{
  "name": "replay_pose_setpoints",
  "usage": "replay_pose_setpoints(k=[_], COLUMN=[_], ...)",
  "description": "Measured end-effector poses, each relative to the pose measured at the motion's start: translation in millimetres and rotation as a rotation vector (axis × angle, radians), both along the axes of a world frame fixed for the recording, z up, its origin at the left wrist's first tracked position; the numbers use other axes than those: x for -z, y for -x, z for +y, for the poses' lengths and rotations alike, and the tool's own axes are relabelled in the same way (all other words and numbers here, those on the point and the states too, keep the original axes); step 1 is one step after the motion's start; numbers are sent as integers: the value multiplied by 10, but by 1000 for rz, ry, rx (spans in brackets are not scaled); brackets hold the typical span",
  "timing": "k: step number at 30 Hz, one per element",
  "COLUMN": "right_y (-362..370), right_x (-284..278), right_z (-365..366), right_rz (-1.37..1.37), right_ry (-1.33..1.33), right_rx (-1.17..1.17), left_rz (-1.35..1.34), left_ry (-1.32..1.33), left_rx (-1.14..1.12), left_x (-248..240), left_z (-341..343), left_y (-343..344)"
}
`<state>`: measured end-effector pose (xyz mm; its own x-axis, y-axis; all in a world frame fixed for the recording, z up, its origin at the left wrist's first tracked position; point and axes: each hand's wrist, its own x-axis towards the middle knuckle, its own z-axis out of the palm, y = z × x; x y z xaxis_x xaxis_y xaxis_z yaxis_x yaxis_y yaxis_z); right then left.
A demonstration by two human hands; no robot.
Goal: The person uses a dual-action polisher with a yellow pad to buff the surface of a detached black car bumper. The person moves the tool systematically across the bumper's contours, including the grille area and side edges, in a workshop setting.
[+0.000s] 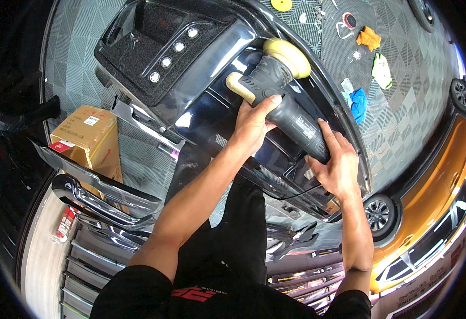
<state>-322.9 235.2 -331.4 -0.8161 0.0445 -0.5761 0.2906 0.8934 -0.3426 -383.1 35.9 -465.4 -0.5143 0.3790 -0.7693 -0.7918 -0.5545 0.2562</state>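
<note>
Both of my hands hold a black electric polisher [294, 119] with a round yellow foam pad [287, 57] at its far end. My left hand [254, 125] is closed round the body just behind the head, below a side handle with a tan grip [240, 87]. At the rear end of the body my right hand [338, 162] is wrapped round the casing. The polisher lies over a large glossy black car body part [212, 111] with dark recesses. The pad's edge is tilted near the part's surface; whether it touches, I cannot tell. A thin black cord [297, 195] runs below.
A rough black section with several round silver pieces [166, 62] joins the part at left. A cardboard box [87, 127] and glossy trim pieces [100, 186] stand left. Orange [369, 38], lime [382, 72] and blue cloths [358, 105] lie on the tiled floor. An orange car [429, 191] stands right.
</note>
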Motion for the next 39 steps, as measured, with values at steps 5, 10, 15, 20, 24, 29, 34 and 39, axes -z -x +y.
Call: replay_pose_setpoints(k=[5,10,15,20,24,29,34,39], right_y=[28,57,-24,-217,-426,-650,-880,-1101], right_x=[12,41,-9,-70,-76,-33,31,61], right_z=[19,10,30,148,280,450,626,814], right_rz=[-30,-19,-32,-63,-48,-28,36,50], right_ry=[17,9,-12,-30,-34,-23,6,42], right_rx=[7,-9,6,31,38,31,33,43], left_rz=[-1,30,0,-10,-4,-30,50,98], left_ry=[22,12,-40,19,13,58,61,69], left_rx=[-3,8,25,79,107,153,102,46], left_x=[-9,37,111,14,-29,-34,-2,-42], left_z=[-10,-55,-33,141,261,382,563,768], left_y=[13,30,-22,-198,-353,-556,-775,-982])
